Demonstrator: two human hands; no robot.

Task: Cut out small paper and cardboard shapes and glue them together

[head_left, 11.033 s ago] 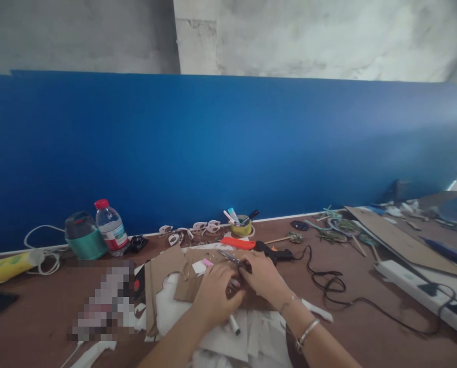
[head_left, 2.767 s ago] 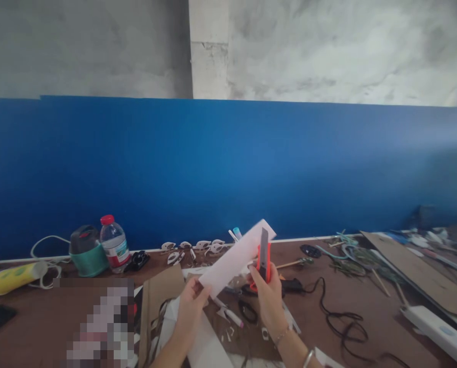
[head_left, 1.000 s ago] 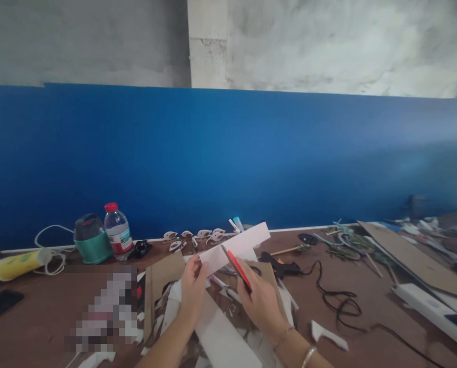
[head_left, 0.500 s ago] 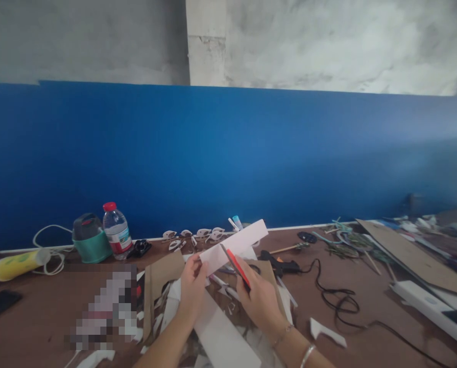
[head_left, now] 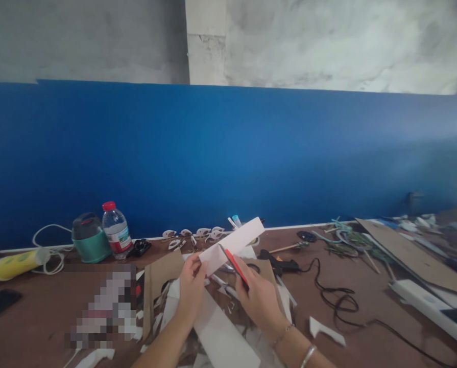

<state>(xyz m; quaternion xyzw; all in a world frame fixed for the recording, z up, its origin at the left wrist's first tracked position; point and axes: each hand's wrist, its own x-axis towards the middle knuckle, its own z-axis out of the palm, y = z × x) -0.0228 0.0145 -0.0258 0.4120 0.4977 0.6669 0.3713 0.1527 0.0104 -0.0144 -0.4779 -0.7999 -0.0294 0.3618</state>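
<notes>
My left hand (head_left: 193, 281) pinches the near left end of a white paper strip (head_left: 245, 236), which slants up to the right above the table. In my right hand (head_left: 259, 294) is a red utility knife (head_left: 236, 266), its dark blade laid against the strip close to my left fingers. Whether the blade has gone through the paper I cannot tell. Beneath both hands lie a longer white strip (head_left: 226, 327), brown cardboard (head_left: 163, 273) and many small paper scraps. A black hot glue gun (head_left: 280, 262) rests just beyond my right hand.
A bottle with a red cap (head_left: 116, 232) and a teal container (head_left: 91, 244) stand at the back left. Several white leaf-shaped cutouts (head_left: 203, 233) line the back edge. On the right are a black cord (head_left: 341, 301), a white power strip (head_left: 433, 309) and a cardboard sheet (head_left: 415, 255).
Earlier, scissors were in my hands and the knife lay on the table. Since then I have taken up the strip and knife; the blade now meets the paper. The last second shows almost no movement.
</notes>
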